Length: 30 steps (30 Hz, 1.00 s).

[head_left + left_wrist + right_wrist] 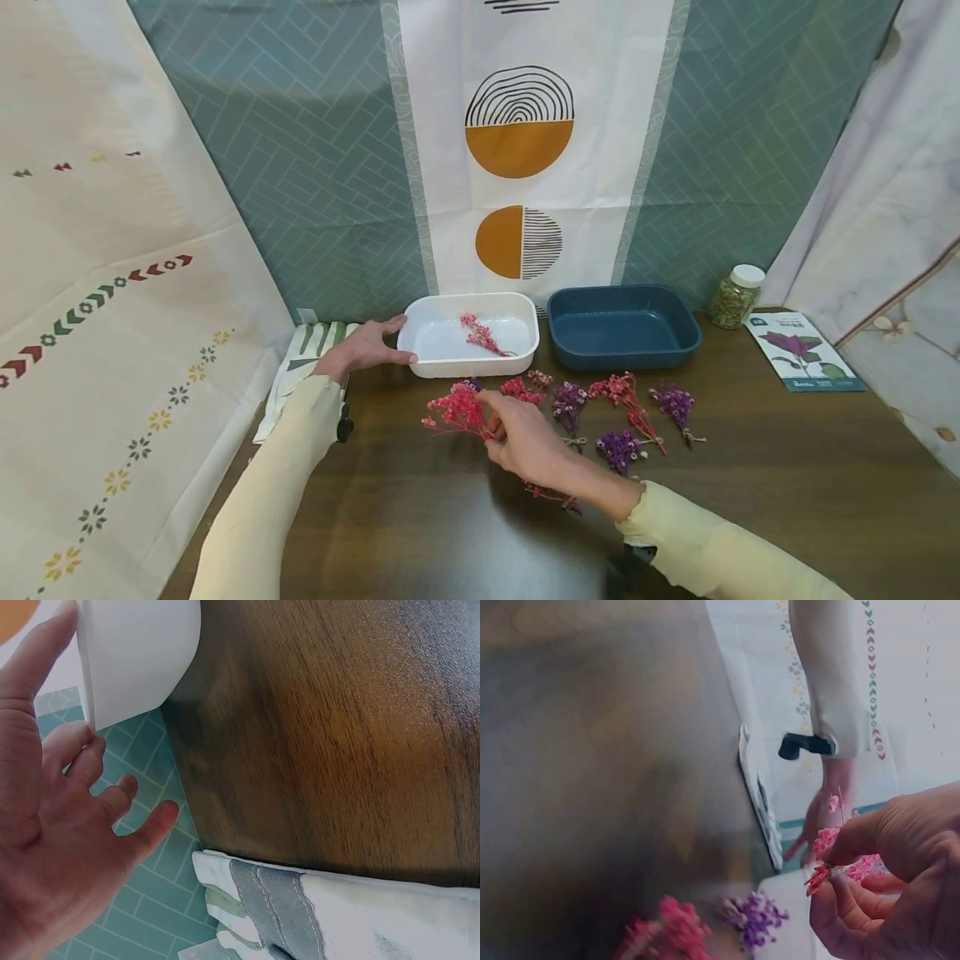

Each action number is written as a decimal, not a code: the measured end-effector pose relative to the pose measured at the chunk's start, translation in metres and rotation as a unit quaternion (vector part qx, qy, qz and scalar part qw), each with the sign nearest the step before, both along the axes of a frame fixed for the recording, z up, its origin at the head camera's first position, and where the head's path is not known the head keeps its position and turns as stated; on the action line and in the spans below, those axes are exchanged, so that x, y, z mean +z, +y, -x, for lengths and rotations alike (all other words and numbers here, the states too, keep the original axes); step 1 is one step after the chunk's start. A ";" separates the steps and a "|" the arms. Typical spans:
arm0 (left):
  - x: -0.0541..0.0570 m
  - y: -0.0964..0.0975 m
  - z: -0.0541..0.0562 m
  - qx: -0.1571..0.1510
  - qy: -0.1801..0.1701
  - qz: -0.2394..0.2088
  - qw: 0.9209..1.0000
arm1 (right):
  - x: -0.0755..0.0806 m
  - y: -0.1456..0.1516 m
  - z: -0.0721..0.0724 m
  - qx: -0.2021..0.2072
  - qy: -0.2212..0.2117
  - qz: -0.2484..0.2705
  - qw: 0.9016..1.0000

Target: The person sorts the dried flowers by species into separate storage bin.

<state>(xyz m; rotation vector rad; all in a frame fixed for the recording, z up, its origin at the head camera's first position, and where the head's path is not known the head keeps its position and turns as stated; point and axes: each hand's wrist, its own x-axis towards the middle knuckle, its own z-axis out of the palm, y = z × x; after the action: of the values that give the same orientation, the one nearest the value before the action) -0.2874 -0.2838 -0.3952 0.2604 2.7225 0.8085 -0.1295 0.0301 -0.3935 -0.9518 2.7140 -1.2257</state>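
My left hand (367,343) is at the left end of a white rectangular tray (468,367); thumb and fingertips touch its rim, the remaining fingers spread apart in the left wrist view. A pink dried flower sprig (483,333) lies inside that tray. Over the table in front of it, my right hand (528,437) pinches a pink dried flower sprig (457,408) between thumb and fingers. The right wrist view shows its blossoms (820,879) at the fingertips, with the stem mostly hidden. Around the right hand lie purple flower bunches (569,402) and pink ones (621,390).
A dark blue tray (624,362) stands right of the white one. Further right are a lidded glass jar (735,300) and a flower-printed packet (804,352). A striped cloth (279,400) lies by the left arm. Curtains hang behind the wooden table (405,508).
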 end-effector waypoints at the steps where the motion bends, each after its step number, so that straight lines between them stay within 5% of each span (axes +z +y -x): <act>1: 0.000 0.000 0.000 -0.001 0.003 0.000 1.000 | 0.002 0.001 0.003 0.001 -0.001 0.002 1.000; 13: 0.000 0.000 0.000 0.003 0.000 -0.002 1.000 | 0.020 0.002 0.038 0.001 0.011 -0.013 1.000; 30: -0.001 -0.001 0.000 0.003 0.002 -0.001 1.000 | 0.021 -0.007 0.081 -0.003 -0.007 -0.035 0.999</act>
<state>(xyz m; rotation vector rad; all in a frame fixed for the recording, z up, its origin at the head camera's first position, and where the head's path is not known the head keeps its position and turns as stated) -0.2876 -0.2850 -0.3961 0.2541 2.7287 0.8126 -0.2108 0.0228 -0.3726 -0.9253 2.7318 -1.1251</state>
